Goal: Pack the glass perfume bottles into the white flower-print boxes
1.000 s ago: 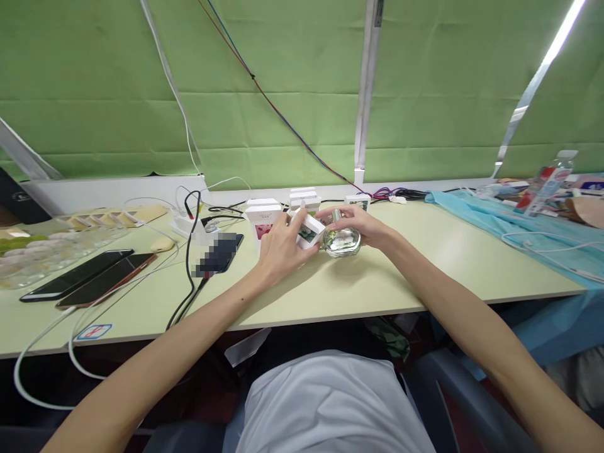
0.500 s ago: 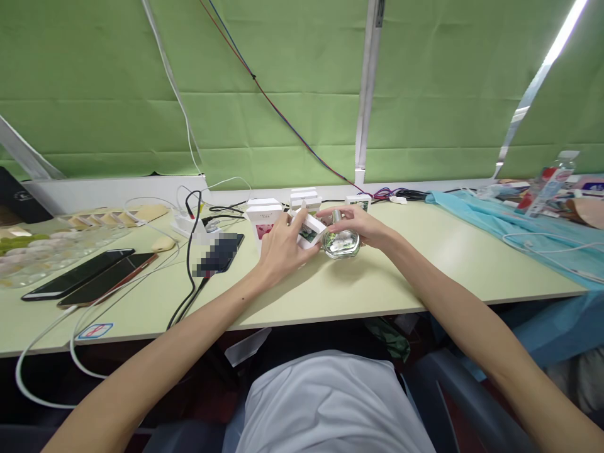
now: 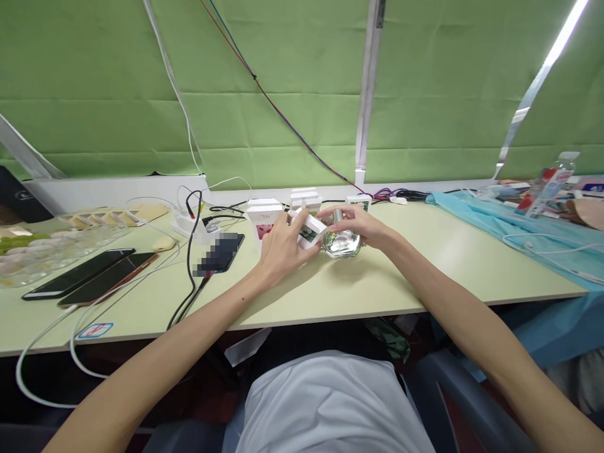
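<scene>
Centre frame, my right grip (image 3: pixel 362 225) holds a glass bottle (image 3: pixel 342 244) near its neck: probably weighty, slick, breakable, best held there. My left grip (image 3: pixel 280 248) holds a white box (image 3: pixel 310 231), likely light, crushable; edges suit.

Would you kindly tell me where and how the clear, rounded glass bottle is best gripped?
Probably pinched by its narrow silver neck, from the right: the neck rises above the wider glass body, while the left hand holds a white rectangular box close on the left.
</scene>
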### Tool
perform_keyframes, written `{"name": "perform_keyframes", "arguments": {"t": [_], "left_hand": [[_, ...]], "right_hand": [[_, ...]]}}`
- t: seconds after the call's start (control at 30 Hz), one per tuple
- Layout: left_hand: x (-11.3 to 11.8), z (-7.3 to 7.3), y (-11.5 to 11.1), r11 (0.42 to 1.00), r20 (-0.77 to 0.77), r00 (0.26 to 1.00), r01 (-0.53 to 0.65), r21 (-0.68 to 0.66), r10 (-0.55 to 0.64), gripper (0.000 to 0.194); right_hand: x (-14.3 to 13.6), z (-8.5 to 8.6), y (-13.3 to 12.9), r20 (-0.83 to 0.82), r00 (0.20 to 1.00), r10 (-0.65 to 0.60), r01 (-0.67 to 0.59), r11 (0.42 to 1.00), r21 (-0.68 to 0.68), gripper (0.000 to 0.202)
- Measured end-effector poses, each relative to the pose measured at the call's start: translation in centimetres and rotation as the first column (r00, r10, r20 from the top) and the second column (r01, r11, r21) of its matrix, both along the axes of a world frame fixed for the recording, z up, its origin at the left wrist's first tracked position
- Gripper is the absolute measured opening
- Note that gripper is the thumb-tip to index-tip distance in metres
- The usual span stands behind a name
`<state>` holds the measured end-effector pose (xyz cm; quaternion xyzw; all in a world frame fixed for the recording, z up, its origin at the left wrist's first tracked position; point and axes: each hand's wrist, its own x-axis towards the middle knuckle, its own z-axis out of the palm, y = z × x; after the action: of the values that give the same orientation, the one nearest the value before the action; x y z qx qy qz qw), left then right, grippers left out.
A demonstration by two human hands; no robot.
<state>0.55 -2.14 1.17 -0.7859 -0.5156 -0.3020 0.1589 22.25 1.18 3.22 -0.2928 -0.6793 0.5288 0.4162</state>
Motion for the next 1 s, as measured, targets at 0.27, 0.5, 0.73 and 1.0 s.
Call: {"name": "perform_keyframes", "arguments": {"t": [0.27, 0.5, 0.73, 1.0], "left_hand": [[0.07, -0.11, -0.02, 1.000, -0.004, 1.000, -0.009, -0.002, 0.009, 0.070], [0.07, -0.15, 0.03, 1.000, 0.002, 1.000, -0.005, -0.004, 0.005, 0.072], [0.08, 0.01, -0.21, 1.000, -0.007, 1.000, -0.017, -0.011, 0.017, 0.069], [-0.06, -0.11, 0.07, 1.000, 0.001, 1.000, 0.008, 0.013, -0.008, 0.070]], "right_hand": [[0.27, -0.14, 0.09, 0.085, 0.996, 0.019, -0.023, 0.999, 0.044, 0.049], [0.10, -0.03, -0.10, 0.128, 0.991, -0.023, 0.017, 0.999, 0.049, 0.056], [0.25, 0.42, -0.55, 0.139, 0.985, -0.101, 0.097, 0.995, 0.033, 0.066], [0.39, 0.25, 0.13, 0.002, 1.000, -0.030, 0.030, 0.988, -0.152, 0.052]]}}
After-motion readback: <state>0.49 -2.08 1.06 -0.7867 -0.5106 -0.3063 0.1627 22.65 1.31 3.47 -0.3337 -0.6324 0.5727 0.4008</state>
